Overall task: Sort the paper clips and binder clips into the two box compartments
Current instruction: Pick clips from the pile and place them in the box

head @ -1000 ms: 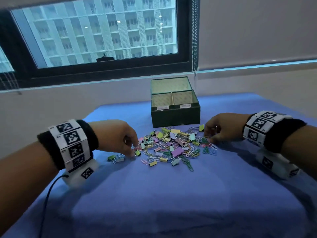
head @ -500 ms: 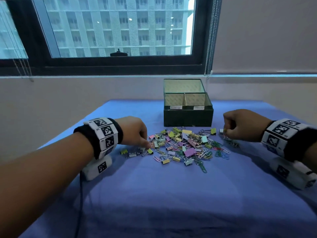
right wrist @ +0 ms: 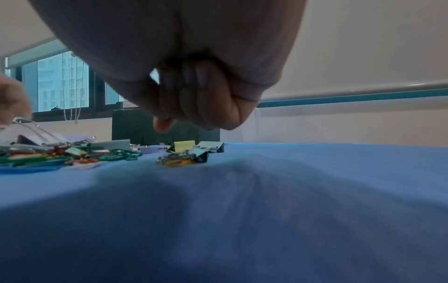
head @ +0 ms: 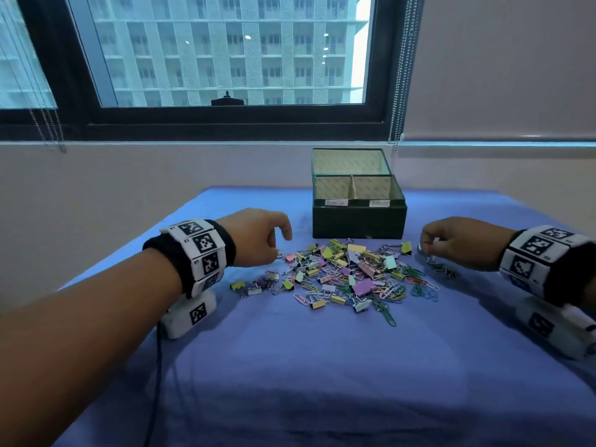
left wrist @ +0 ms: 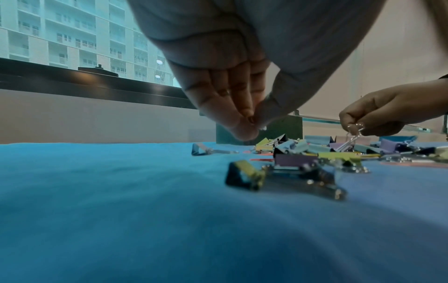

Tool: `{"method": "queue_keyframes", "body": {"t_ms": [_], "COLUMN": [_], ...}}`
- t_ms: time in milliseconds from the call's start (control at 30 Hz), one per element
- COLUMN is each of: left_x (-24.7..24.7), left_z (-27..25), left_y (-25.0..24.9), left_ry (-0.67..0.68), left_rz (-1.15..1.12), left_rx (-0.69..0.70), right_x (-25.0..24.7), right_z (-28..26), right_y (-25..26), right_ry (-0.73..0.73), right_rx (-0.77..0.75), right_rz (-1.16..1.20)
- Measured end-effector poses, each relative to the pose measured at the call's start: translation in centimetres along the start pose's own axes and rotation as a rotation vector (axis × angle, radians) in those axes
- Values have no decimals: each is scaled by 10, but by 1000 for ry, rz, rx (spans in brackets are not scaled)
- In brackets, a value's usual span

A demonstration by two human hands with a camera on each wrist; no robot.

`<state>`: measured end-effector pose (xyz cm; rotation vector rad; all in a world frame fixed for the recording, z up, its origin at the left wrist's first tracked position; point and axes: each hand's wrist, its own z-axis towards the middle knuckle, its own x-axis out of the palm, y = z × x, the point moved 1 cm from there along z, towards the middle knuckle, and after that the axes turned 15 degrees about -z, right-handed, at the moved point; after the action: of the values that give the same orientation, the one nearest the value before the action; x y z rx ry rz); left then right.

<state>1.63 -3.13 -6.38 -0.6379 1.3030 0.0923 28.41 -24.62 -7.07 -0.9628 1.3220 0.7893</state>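
Observation:
A pile of pastel binder clips and coloured paper clips (head: 348,275) lies on the blue cloth in front of a dark green box (head: 358,221). The box lid stands open, and two labelled compartments show behind the front wall. At the pile's left edge my left hand (head: 280,253) pinches the silver wire loop of a binder clip (head: 280,255), thumb against fingertips (left wrist: 242,122). At the pile's right edge my right hand (head: 425,253) pinches a silver wire handle (left wrist: 354,132) of a binder clip, just above some green paper clips (head: 445,272). The clip bodies are hidden.
A few binder clips (head: 254,287) lie apart from the pile near my left wrist. Blue cloth (head: 306,366) covers the table from the pile to the near edge. A wall and a window sill stand right behind the box.
Both hands have risen a little off the cloth at the pile's edges, each with a wire pinched. The head view has swung so the box now sits right of centre.

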Motion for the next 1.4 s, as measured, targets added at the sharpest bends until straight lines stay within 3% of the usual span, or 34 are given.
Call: {"method": "queue_keyframes", "body": {"t_ms": [133,300,500,633,900,1100,1267,1400], "left_x": [0,3,3,5,7,6,6,12], "left_z": [-1,-2,0,0,3,5,6,11], "left_y": [-3,-5,-2,3,8,9,9,16], "left_ry": [58,172,162,170,144,80,84,110], "left_rz": [5,45,54,110,187,168,146,149], "left_rx": [-12,-98,-138,-91,-12,39,35,42], "right_x": [0,2,2,-2,-51,-70,-70,-81], "right_z": [-5,-4,-1,1,59,114,130,101], "right_y": [5,3,4,6,15,37,33,34], "right_ry": [99,48,-14,-16,-324,-247,-157,-340], "right_rx": [-52,-66,8,26,160,216,192,128], "right_rz": [-10,-67,-58,-2,122,123,158,329]}}
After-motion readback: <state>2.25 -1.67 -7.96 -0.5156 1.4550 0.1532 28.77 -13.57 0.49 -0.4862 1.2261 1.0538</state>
